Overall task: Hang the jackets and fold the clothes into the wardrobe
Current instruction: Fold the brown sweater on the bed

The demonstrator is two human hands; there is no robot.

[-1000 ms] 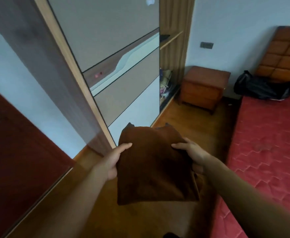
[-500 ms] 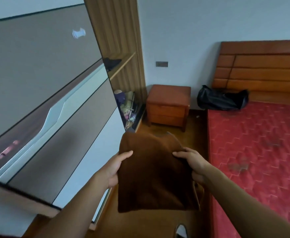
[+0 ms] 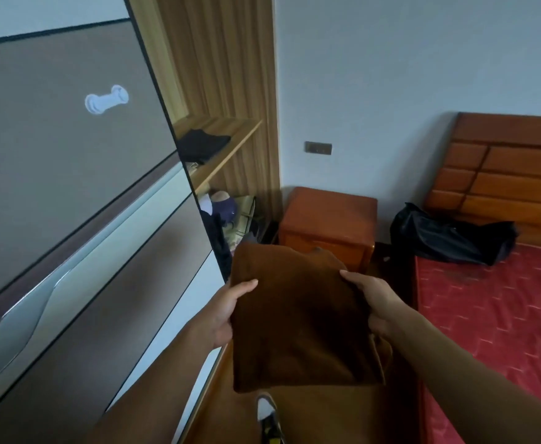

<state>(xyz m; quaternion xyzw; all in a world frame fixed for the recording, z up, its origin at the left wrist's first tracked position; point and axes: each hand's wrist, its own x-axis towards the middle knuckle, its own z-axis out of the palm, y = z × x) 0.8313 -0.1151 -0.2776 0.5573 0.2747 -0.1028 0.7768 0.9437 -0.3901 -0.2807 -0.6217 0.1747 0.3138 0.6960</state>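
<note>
A folded brown garment (image 3: 298, 318) is held flat in front of me, low in the middle of the view. My left hand (image 3: 227, 310) grips its left edge, thumb on top. My right hand (image 3: 373, 301) grips its right edge, thumb on top and fingers underneath. The wardrobe (image 3: 70, 203) fills the left side, its sliding door shut over most of it. Past the door's edge, an open wooden shelf (image 3: 227, 145) carries a folded dark garment (image 3: 203, 144). Below that shelf lie several mixed clothes (image 3: 230, 213).
A wooden bedside cabinet (image 3: 326, 225) stands against the far wall. To the right is a bed with a red mattress (image 3: 493, 315), a wooden headboard (image 3: 506, 174) and a black bag (image 3: 448, 235) on it. My shoe (image 3: 267, 415) shows on the wooden floor below.
The view has swung right and moved along the wardrobe toward its open end. The shelf and the bed have come closer. Both hands keep the same hold on the brown garment.
</note>
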